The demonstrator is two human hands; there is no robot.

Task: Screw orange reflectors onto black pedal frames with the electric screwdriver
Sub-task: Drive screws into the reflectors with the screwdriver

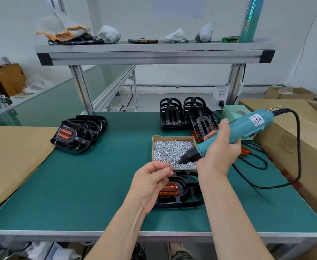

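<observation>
Right hand [220, 147] is wrapped fully round the teal plastic electric screwdriver [247, 124], gripping the barrel just behind the black nose. Tool is tilted down-left, with the bit tip over the near edge of the screw box. Left hand [152, 184] is palm up, thumb and forefinger pinched tight at the bit tip on what looks like one small silver screw [171, 167], though it's too small to be sure. Reads as loading the bit in mid-air. The work sits directly below: black plastic pedal frame [183, 192] flat on the green bench mat [97, 184], with the ribbed orange reflector [169, 188] seated in its recess and partly hidden by the left hand. Risks:

- **Dropped screw:** if it isn't square on the bit it drops on the way down, into the frame ribs or back into the shallow cardboard box of loose silver screws [172, 149] just behind.
- **Nipped skin:** a trigger bump while fingertips are at the bit could nip skin.
- **Loose frame:** nothing holds the frame, so driving before the left hand steadies it could spin it. The bit could also cam out and scar the reflector.
- **Cable drag:** the black power cable [298, 147] loops off to the right, and drag there could pull the tool off axis.

Stack of finished pedals [79, 134] at far left and stacks of bare black frames [180, 115] at the back are both well apart from the work.
</observation>
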